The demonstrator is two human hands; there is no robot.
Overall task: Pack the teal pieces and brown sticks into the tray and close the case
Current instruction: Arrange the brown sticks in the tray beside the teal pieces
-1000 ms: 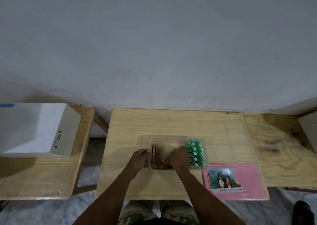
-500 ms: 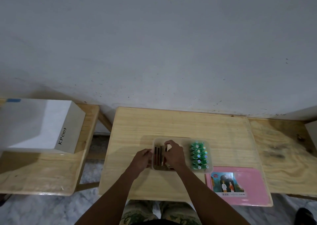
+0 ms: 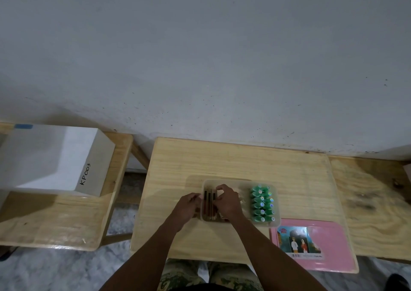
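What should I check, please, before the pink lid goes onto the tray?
1. Teal pieces packed in the tray's right side: ok.
2. Brown sticks lying flat, side by side at left: cannot tell, right hand covers some.
3. Left hand steadying the tray's left wall: ok.
4. Pink lid within reach on the table: ok.
5. Hands out of the tray: not ok.
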